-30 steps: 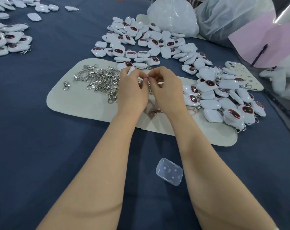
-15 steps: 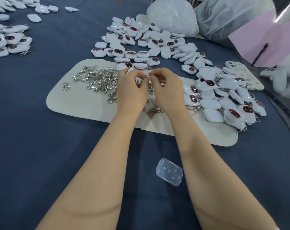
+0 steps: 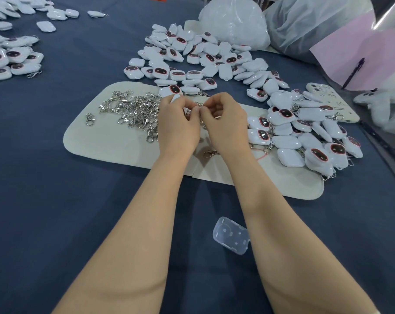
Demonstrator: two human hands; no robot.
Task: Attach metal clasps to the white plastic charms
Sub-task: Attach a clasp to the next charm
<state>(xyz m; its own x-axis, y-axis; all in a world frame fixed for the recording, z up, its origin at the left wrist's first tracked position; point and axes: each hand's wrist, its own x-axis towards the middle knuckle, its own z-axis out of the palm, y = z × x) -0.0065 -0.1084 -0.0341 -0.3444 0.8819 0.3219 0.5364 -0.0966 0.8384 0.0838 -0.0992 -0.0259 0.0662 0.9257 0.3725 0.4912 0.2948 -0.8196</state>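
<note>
Barely anything has shifted since a second ago: your left hand (image 3: pixel 178 125) and right hand (image 3: pixel 226 123) sit at the same spot mid-frame over the cream mat (image 3: pixel 106 141), only the fingertips have nudged closer together. Both hands are curled, pinching a tiny clasp (image 3: pixel 199 104) between their fingertips. Whether a charm is tucked under your left fingers I honestly can't tell, it's hidden. Spare clasps (image 3: pixel 135 109) lie just left of your left hand, bare charms (image 3: pixel 203 57) are heaped upper centre, and finished charms (image 3: pixel 305 137) pile up at the right. My guess for this bit: hold the clasp's ring steady, work it sideways rather than prying it wide, and check it closes flush so nothing slips off.
</note>
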